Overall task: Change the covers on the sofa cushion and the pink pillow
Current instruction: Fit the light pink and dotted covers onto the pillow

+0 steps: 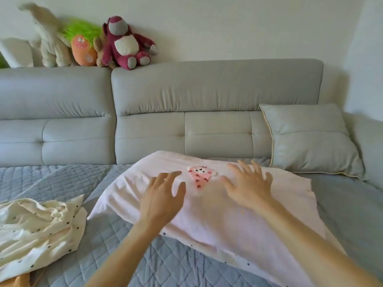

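While the pink pillow (207, 206) lies on the sofa (145, 255), my left hand (161, 200) and right hand (249, 186) spread flat, fingers open, over it.

Two open hands over a pink pillow on a grey sofa

The pink pillow (217, 204) lies across the quilted seat cover (128, 241), a small pink motif (200, 176) stitched near its far edge. The left hand (162, 198) and the right hand (248, 184) are spread above it on either side of the motif, fingers straight and apart; whether the palms touch the fabric cannot be told. A crumpled cream dotted cover (39, 230) lies on the seat to the left, apart from the pillow. A grey sofa cushion (308, 139) leans against the backrest (207, 96) at right, just beyond the pillow's far corner. On the backrest top at left sit a pale plush animal (49, 40), a green-haired orange toy (83, 44) and a maroon plush bear (126, 42).
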`<state>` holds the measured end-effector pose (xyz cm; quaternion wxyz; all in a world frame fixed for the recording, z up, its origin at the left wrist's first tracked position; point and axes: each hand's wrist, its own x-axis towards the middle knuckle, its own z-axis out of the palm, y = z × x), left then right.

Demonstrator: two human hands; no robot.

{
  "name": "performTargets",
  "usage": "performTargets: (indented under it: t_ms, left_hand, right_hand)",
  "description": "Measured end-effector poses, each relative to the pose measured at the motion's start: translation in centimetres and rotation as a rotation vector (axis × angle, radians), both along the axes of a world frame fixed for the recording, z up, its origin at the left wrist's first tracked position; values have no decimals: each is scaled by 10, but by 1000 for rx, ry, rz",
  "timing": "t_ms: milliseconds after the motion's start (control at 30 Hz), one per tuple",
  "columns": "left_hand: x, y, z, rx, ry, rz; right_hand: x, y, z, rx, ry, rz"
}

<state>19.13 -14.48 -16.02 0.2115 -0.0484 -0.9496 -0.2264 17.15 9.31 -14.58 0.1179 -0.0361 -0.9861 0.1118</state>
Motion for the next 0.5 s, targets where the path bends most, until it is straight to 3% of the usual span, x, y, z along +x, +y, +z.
performTargets:
  t_ms: [100,200,367,500]
  left_hand:
    - [-80,-33,-8,-257,-243,29]
    - [-106,-39,-49,-289,-458,18]
    - [-85,-60,-76,-262,-378,-24]
    - [-59,-103,-91,-320,-187,-65]
  right_hand:
    - [-9,-33,-42,22,-184,64]
    - [-8,-15,-77,107,-191,-30]
    - [27,15,-87,196,-215,-81]
    - [75,27,-93,185,-201,-78]
